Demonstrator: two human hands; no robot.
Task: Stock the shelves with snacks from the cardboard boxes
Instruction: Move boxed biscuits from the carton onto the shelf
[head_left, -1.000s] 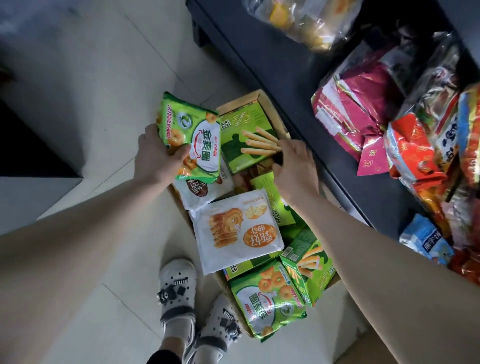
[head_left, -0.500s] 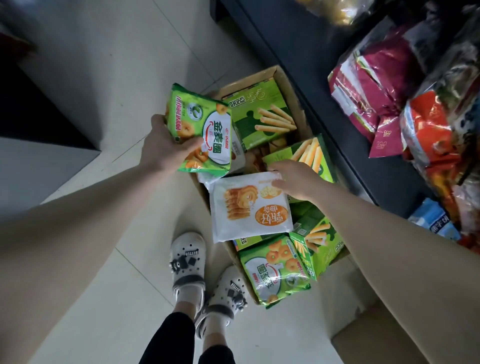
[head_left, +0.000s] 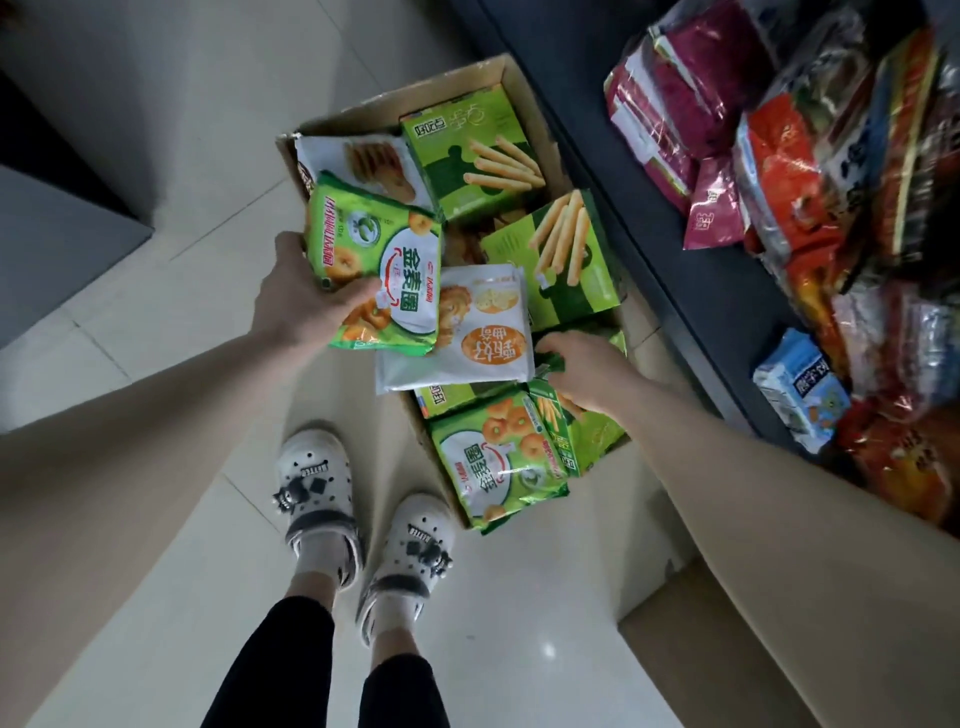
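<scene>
While the left hand (head_left: 306, 306) grips a green ring-biscuit bag (head_left: 384, 275) by its left edge, thumb across the front, the bag hangs over the cardboard box (head_left: 395, 104) on the floor. Its long axis runs away from the person, tilted slightly, face up. Green Chinese characters on its white oval read sideways to the camera; the small red brand mark is illegible.

The right hand (head_left: 582, 369) reaches into the near right part of the box, fingers bent down onto green packaging; whether it actually holds anything cannot be told.

A white bag (head_left: 467, 332) lies partly under the held one, its orange oval of Chinese writing upside down. Two green stick-biscuit boxes (head_left: 467, 150) (head_left: 561, 260) lie flat at the far end, and a second ring-biscuit bag (head_left: 493, 457) overhangs the near end. The box's long axis runs alongside the dark shelf (head_left: 649, 208), which holds magenta packets (head_left: 670, 93) and a blue-and-white packet (head_left: 800, 389).
</scene>
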